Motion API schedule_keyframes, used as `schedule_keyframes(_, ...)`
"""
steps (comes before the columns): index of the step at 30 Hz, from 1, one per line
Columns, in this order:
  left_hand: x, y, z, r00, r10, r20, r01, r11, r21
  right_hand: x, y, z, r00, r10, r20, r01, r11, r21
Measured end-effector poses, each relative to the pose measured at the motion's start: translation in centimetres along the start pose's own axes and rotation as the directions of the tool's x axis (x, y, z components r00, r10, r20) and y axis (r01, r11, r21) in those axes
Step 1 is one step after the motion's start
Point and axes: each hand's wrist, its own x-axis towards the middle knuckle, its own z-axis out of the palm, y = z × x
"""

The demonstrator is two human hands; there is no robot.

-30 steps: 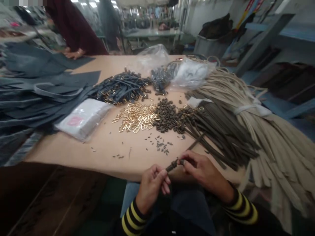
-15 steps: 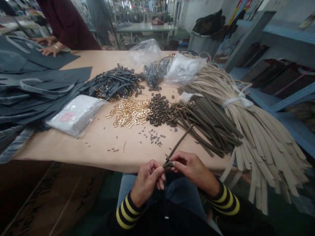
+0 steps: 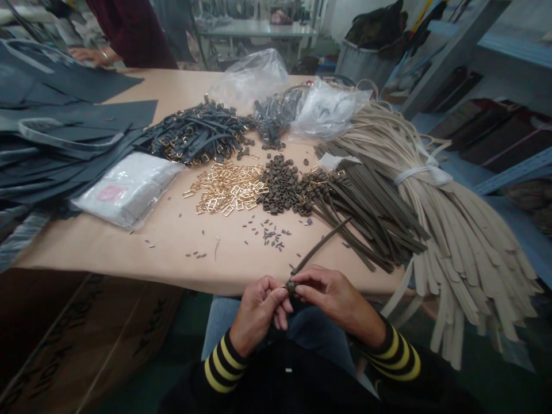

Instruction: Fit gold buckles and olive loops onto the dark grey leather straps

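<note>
My left hand [image 3: 263,310] pinches the near end of a dark olive strap [image 3: 321,244] at the table's front edge. The fingers of my right hand [image 3: 336,296] close on a small dark loop [image 3: 291,287] at that same end. From there the strap slants up and right over the table. Beyond my hands lie scattered small dark pieces [image 3: 271,236], a heap of gold buckles [image 3: 230,187] and a pile of dark loops [image 3: 282,184]. More olive straps [image 3: 375,207] are heaped to the right.
Beige strips [image 3: 470,247] hang over the right edge of the table [image 3: 172,253]. Dark buckled straps [image 3: 198,135], a plastic-wrapped packet [image 3: 127,190] and grey-blue panels [image 3: 73,132] lie left. Clear bags [image 3: 323,109] sit at the back. A person's hand [image 3: 92,56] rests at back left.
The view has tilted down slightly. My right fingers and the small loop have shifted a little left, closer to my left fingertips. The other person's hands have moved back, and only one shows clearly.
</note>
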Motion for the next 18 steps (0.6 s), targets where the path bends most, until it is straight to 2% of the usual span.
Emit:
schedule_keyframes(5,-0.10,-0.29,-0.16,0.997,0.018,0.076,-0.019,1.000,0.017,0.18,0.18,0.41,0.997,0.071,0.036,-0.074,0.992,0.104)
schedule_keyframes(7,-0.11,-0.42,-0.33,0.992,0.014,0.125,-0.021,0.998,0.055,0.26,0.09,0.43,0.997,0.067,0.035,-0.070,0.994,0.087)
schedule_keyframes(13,-0.13,-0.38,-0.81,0.972,0.045,0.229,-0.105,0.960,0.260,0.42,-0.51,0.09,0.994,0.014,0.107,0.004,0.987,-0.163)
schedule_keyframes(15,-0.13,-0.32,-0.87,0.973,0.075,0.220,-0.148,0.929,0.339,0.45,-0.63,0.39,0.998,0.017,0.054,-0.003,0.966,-0.258)
schedule_keyframes(18,-0.12,-0.32,-0.82,0.984,0.107,0.144,-0.159,0.889,0.430,0.43,-0.77,1.03,1.000,0.009,-0.027,-0.018,0.932,-0.361)
